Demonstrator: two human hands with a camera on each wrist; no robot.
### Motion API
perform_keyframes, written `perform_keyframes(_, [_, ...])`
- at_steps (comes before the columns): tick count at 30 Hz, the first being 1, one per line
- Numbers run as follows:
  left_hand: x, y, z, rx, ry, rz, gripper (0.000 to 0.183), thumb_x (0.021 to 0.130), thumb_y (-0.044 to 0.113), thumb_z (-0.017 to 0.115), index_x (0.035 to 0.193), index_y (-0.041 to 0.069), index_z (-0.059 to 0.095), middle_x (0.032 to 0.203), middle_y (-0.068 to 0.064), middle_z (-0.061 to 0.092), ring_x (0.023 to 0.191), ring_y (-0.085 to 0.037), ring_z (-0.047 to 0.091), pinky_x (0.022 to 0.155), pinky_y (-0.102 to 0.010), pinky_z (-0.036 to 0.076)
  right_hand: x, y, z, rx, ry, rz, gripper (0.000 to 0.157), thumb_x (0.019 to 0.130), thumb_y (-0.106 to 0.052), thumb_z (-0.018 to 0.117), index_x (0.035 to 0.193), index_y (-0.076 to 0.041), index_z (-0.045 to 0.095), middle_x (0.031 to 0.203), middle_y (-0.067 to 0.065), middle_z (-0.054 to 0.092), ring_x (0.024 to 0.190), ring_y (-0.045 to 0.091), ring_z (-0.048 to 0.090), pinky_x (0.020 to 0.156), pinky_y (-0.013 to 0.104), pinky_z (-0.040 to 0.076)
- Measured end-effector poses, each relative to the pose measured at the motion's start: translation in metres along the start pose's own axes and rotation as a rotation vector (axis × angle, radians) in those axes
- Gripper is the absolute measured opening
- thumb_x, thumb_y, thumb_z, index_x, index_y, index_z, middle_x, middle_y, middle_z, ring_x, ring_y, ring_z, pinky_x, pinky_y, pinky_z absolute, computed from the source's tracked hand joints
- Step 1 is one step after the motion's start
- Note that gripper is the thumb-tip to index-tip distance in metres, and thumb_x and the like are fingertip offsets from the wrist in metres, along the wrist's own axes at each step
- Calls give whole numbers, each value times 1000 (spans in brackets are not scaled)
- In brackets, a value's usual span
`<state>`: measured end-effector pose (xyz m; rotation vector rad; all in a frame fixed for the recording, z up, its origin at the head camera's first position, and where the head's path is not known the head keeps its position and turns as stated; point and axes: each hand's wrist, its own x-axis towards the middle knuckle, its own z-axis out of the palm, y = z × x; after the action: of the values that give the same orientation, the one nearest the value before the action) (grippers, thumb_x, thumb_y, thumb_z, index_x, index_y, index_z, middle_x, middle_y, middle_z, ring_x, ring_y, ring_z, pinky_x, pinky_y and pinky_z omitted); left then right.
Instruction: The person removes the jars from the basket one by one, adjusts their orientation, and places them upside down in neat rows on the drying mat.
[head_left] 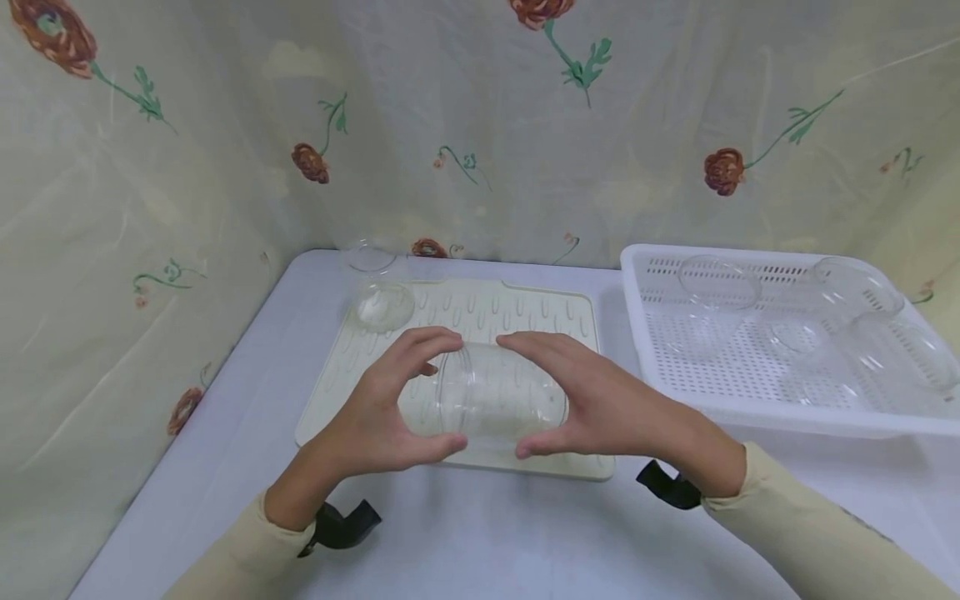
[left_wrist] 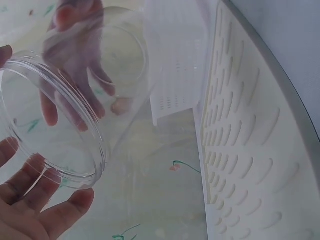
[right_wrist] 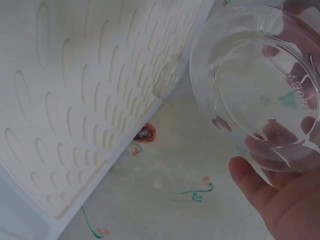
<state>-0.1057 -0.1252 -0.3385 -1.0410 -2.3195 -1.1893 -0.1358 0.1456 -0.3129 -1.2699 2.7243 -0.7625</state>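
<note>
A clear jar (head_left: 510,392) lies on its side in the air over the cream ridged mat (head_left: 442,312), held between both hands. The left hand (head_left: 375,408) grips it by the ringed mouth end, thumb below and fingers above. At the other end the right hand (head_left: 607,400) curls its fingers and thumb around the base. In the left wrist view, the round ridged rim (left_wrist: 95,150) shows close to the left fingertips. Embossed lettering on the jar's base (right_wrist: 245,90) shows in the right wrist view.
Another clear jar (head_left: 384,307) stands at the mat's back left corner. To the right is a white perforated basket (head_left: 633,333) with several clear jars (head_left: 855,287) in it. A flowered curtain (head_left: 480,108) hangs behind the white table (head_left: 487,542).
</note>
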Motion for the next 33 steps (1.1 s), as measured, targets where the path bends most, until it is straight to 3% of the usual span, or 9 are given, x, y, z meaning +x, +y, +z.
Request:
perform_keyframes(10, [-4,1,-2,-73,1,-90,80,66,11,88,137,6,51,139,-11,53,128,-21,51,91,-39,59,-6,2,-2,74,1,31,99,72,-59,81,153,-26,36,156,-5,42,145,21,39,117,52,38])
perform_keyframes(20, [-6,-1,-4,-168,25,-198,77,70,4,84,139,7,50,139,-10,53,125,-23,52,92,-43,59,-10,3,-3,175,11,94,90,78,-46,82,152,-23,37,156,0,42,143,27,42,112,58,42])
perform_keyframes(25, [-6,-7,-4,-243,41,-272,70,76,3,79,139,7,49,142,-12,51,128,-28,52,95,-41,58,-11,4,-1,224,84,73,87,81,-36,82,153,-20,34,156,5,42,140,26,44,108,54,46])
perform_keyframes(29, [-6,-11,-4,-323,52,-316,68,79,-2,74,141,3,46,145,-16,49,130,-31,50,98,-46,56,-12,5,2,235,162,29,85,82,-26,81,153,-16,34,155,6,42,140,26,44,108,53,47])
perform_keyframes(33, [-7,-12,-3,-404,79,-329,67,80,-5,70,142,-1,44,145,-20,47,130,-24,51,99,-44,56,-11,6,6,261,228,-11,84,83,-21,79,153,-16,33,156,4,40,141,24,42,107,53,46])
